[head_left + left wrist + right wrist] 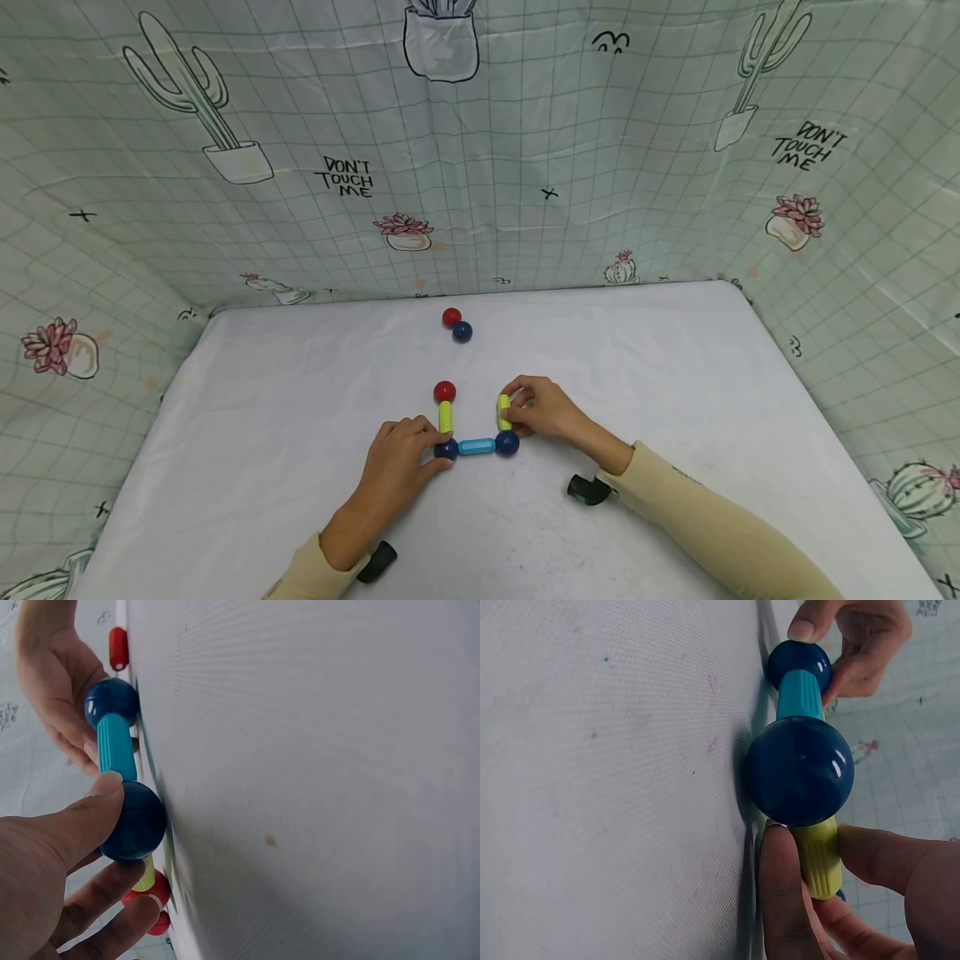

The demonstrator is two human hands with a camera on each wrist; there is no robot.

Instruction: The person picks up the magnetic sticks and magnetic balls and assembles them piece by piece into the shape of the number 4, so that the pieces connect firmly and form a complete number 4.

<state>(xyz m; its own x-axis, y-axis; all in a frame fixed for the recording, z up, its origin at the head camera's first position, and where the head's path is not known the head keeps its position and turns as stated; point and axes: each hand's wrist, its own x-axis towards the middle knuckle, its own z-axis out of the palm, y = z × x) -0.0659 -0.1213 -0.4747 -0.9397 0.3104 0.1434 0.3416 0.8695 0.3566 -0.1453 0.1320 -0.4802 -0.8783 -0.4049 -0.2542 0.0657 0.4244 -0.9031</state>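
Note:
A blue ball (pixel 446 450) at the left and another blue ball (pixel 507 442) at the right are joined by a light blue ribbed rod (pixel 476 447). My left hand (pixel 401 460) pinches the left ball between thumb and fingers. From that ball a yellow-green rod (pixel 446 417) runs away from me to a red ball (pixel 445 391). My right hand (pixel 546 407) pinches a second yellow-green rod (pixel 819 859) between thumb and fingers. Its near end meets the right blue ball; the far end stands free.
Farther back on the white-covered table (pixel 315 375) a loose red ball (pixel 452 317) and a blue ball (pixel 462 332) lie touching. A patterned cloth (pixel 487 167) hangs behind the table. In the left wrist view, a red rounded piece (pixel 118 649) shows beyond the right hand.

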